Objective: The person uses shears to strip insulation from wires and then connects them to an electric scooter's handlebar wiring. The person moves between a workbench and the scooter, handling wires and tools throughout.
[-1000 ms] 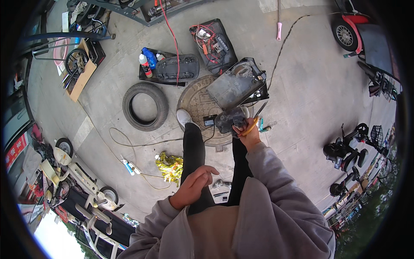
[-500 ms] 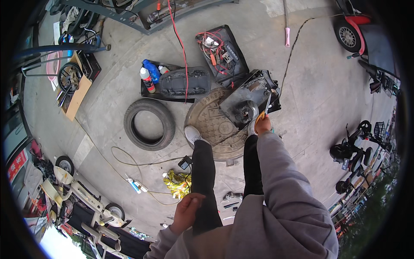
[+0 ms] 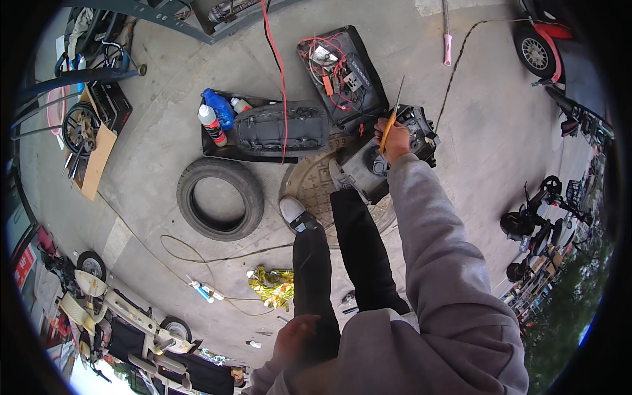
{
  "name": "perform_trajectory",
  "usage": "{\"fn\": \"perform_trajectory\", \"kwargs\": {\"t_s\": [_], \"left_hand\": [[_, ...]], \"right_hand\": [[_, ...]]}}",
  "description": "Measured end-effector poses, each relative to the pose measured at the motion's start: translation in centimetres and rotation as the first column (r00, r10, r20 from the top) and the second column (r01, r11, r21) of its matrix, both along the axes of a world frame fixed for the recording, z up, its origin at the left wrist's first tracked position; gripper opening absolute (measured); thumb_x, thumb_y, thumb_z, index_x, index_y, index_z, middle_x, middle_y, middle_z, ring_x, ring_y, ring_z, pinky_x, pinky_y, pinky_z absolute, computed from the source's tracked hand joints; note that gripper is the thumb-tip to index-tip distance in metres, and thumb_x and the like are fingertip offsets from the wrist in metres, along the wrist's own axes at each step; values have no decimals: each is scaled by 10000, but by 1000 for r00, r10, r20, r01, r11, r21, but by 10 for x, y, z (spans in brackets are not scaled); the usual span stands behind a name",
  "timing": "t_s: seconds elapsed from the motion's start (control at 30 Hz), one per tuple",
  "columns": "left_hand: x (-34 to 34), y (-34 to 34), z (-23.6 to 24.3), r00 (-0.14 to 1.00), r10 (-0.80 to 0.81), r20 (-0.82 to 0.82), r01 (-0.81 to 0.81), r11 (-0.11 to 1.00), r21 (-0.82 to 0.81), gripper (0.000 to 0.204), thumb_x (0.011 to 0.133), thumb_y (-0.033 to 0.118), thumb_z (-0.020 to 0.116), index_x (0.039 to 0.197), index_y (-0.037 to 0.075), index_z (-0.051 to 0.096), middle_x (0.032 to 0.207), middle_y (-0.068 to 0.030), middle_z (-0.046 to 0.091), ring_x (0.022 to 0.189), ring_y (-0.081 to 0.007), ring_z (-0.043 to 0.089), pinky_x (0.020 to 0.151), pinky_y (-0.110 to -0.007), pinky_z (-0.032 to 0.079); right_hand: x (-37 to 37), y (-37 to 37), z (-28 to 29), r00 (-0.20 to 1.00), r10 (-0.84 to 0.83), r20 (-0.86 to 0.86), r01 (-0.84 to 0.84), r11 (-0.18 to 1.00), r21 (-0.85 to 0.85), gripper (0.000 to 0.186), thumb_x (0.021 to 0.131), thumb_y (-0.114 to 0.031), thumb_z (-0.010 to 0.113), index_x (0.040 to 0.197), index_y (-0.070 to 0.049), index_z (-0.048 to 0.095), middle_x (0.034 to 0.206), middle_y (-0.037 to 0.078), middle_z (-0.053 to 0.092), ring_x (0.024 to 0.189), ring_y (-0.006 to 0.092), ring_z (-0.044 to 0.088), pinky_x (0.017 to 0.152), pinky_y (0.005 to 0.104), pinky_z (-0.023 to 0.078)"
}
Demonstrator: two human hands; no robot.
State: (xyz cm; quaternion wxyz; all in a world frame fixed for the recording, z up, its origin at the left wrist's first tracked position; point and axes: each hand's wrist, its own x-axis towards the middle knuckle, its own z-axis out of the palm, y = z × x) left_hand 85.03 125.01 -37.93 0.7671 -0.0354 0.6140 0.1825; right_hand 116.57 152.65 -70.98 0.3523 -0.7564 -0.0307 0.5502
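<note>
Orange-handled scissors (image 3: 389, 130) are clasped in a person's right hand (image 3: 396, 141) above a grey-black housing (image 3: 361, 164), blades pointed away, likely to spare the legs (image 3: 313, 263); whether the blurred left hand (image 3: 296, 337) grips anything cannot be told.

the wide fisheye view looked steeply down from head height, the right sleeve (image 3: 438, 230) close below it and the concrete floor (image 3: 471, 178) farther off.

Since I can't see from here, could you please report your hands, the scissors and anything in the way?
Right hand gripping scissors, over black casing. Left hand blurred, grip unclear. Red cable off to the left.
</note>
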Motion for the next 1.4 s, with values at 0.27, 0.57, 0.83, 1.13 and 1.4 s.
{"fn": "perform_trajectory", "kwargs": {"t_s": [0.27, 0.57, 0.83, 1.13, 1.4], "left_hand": [[36, -18, -68, 998, 43, 39, -35, 983, -182, 278, 980, 168, 465, 1140, -34, 569, 796, -18, 544, 747, -96, 492, 714, -236, 405], [43, -22, -98, 945, -310, 103, 323, 932, -166, 333, 998, 252, 454, 1194, 13, 578, 884, -3, 603, 839, -55, 542, 779, -226, 453], [47, -7, -86, 984, -83, 156, 106, 984, -142, 328, 996, 241, 460, 1193, 6, 574, 862, 12, 567, 797, -56, 500, 750, -215, 433], [41, 15, -59, 983, -124, 136, 133, 989, -66, 333, 1006, 234, 429, 1197, -3, 564, 831, 20, 538, 773, -53, 479, 723, -207, 416], [37, 7, -65, 982, -132, 135, 137, 990, -30, 359, 1012, 252, 416, 1207, -19, 547, 797, 24, 492, 741, -63, 445, 689, -210, 393]], "right_hand": [[-9, 44, -117, 995, 100, -22, -100, 995, 22, 126, 864, -129, 614, 958, -51, 582, 877, 65, 632, 755, 225, 648, 638, 350, 534], [-19, 35, -193, 704, 662, 258, -670, 739, -68, 108, 871, -77, 580, 975, -51, 561, 846, 37, 588, 782, 161, 586, 690, 304, 512], [-15, 25, -93, 973, 231, -11, -226, 958, 178, 90, 885, -62, 612, 959, -52, 562, 763, 48, 627, 604, 115, 576, 518, 246, 464], [26, 4, 37, 985, 13, -172, 8, 993, 119, 211, 877, -51, 606, 1083, -80, 572, 776, 37, 641, 584, 80, 549, 477, 195, 427], [18, -11, 17, 984, 97, -150, -90, 994, 55, 164, 885, -59, 592, 1044, -64, 550, 790, 50, 651, 565, 88, 531, 478, 214, 431]]}}
